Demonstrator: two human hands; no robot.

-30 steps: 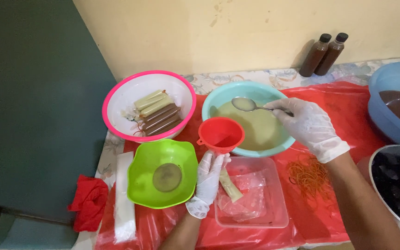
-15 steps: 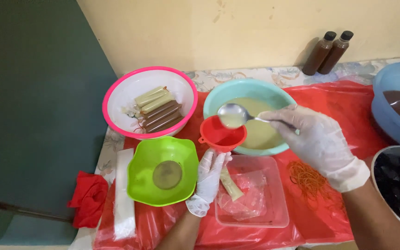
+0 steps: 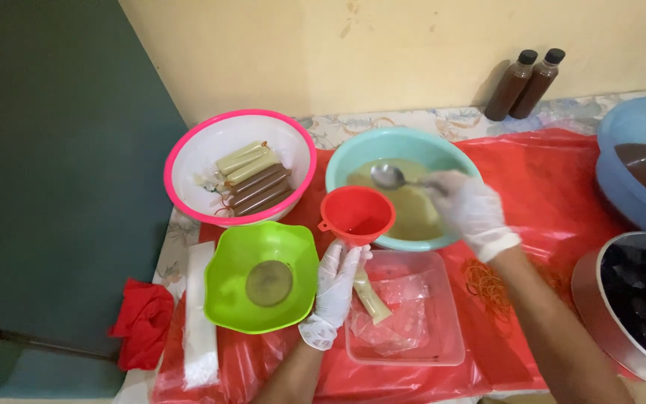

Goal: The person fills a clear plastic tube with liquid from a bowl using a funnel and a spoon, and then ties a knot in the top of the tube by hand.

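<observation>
The right hand [image 3: 471,211], gloved in white, is closed in a pinching grip on the handle of a metal spoon [image 3: 389,176]; the spoon's bowl is held over the teal bowl [image 3: 401,146] of pale yellowish liquid, just beyond the funnel's rim. The left hand [image 3: 336,288], also gloved, is wrapped around the neck of a red funnel [image 3: 356,215] and the top of a narrow plastic tube [image 3: 371,298], partly filled with pale liquid; funnel and tube are pressed together in that grip. The tube hangs tilted over a clear square tray [image 3: 443,346], in which crumpled plastic lies.

One funnel, one spoon and one held tube are seen. To the left of the funnel a green bowl [image 3: 227,298] is placed, with a little brownish liquid at its bottom. Farther off on the left, a pink-rimmed white bowl [image 3: 188,173] holds about six filled tubes, some pale, some brown. Two dark bottles [image 3: 525,82] are stood against the far wall. At the right, a blue bowl [image 3: 616,183] of brown liquid and a metal pot [image 3: 591,307] of dark contents are cut off by the edge. Orange rubber bands [image 3: 488,284] are heaped right of the tray, on the red sheet [image 3: 555,187] covering the counter. A white packet [image 3: 199,322] and a red cloth [image 3: 143,329] lie at the near left.
</observation>
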